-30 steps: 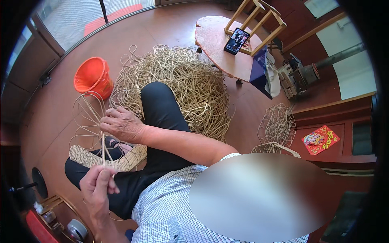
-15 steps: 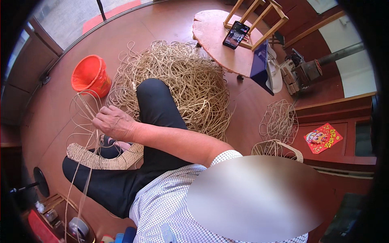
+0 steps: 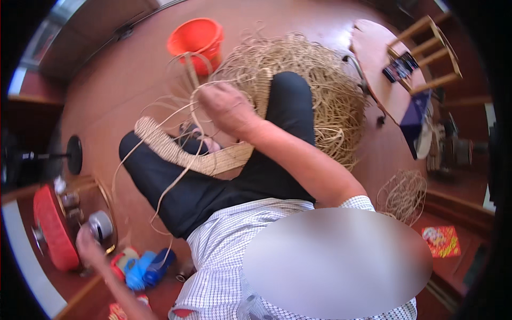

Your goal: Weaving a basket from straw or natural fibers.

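Observation:
My right hand [image 3: 224, 106] is raised in front of my lap, its fingers closed round strands of tan cord [image 3: 189, 104]. Loose ends loop out above it and trail down past my left thigh. Across my thighs lies a curved woven band [image 3: 186, 160] of the same cord, one end turning up along my right knee; the hand is above its middle. Out at the lower left, my left hand [image 3: 89, 246] is next to a round silvery container [image 3: 100, 225]. Motion smears its fingers, and I cannot make out whether it touches anything.
Beyond my right knee a big heap of tan cord [image 3: 336, 117] covers the floor. An orange bucket [image 3: 194, 40] stands ahead. At the far right is a low table [image 3: 368, 58] bearing a phone [image 3: 400, 66] and a wooden frame. A red stool-like seat [image 3: 53, 229] is at the left.
My left hand has come into view at the lower left. The cords that ran down fairly straight now hang slack. The view has swung left, and my right hand still grips the strands.

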Demonstrator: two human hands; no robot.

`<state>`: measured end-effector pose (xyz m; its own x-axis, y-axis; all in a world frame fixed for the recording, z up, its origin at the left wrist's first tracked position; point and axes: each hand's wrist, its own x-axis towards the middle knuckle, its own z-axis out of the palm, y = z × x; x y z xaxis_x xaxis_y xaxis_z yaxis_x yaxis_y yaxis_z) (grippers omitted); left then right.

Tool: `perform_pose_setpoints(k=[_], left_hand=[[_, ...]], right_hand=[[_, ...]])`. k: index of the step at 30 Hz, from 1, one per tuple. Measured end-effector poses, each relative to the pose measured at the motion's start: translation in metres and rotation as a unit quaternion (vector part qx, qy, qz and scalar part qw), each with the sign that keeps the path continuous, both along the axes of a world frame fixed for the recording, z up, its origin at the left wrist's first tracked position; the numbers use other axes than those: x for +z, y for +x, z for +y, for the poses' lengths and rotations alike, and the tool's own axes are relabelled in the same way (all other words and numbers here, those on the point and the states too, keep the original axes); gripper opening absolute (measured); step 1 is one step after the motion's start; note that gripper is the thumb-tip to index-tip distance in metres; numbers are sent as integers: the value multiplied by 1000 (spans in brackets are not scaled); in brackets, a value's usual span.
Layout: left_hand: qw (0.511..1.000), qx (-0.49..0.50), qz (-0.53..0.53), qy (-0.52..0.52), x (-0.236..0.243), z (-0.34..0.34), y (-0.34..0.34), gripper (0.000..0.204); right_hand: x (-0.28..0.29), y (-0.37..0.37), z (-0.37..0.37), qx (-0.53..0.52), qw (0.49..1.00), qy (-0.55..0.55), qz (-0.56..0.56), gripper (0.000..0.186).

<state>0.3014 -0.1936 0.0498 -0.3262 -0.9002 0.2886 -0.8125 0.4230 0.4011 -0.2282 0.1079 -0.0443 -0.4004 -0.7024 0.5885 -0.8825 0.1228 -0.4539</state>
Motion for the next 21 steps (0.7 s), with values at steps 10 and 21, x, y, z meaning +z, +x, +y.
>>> perform_pose_setpoints(k=[10, 21], left_hand=[[942, -298, 79, 130, -26, 224, -258, 44], [951, -266, -27, 154, -2, 194, -226, 13]], right_hand=[[12, 9, -17, 36, 998, -27, -37, 9], [4, 14, -21, 17, 999, -29, 3, 11]])
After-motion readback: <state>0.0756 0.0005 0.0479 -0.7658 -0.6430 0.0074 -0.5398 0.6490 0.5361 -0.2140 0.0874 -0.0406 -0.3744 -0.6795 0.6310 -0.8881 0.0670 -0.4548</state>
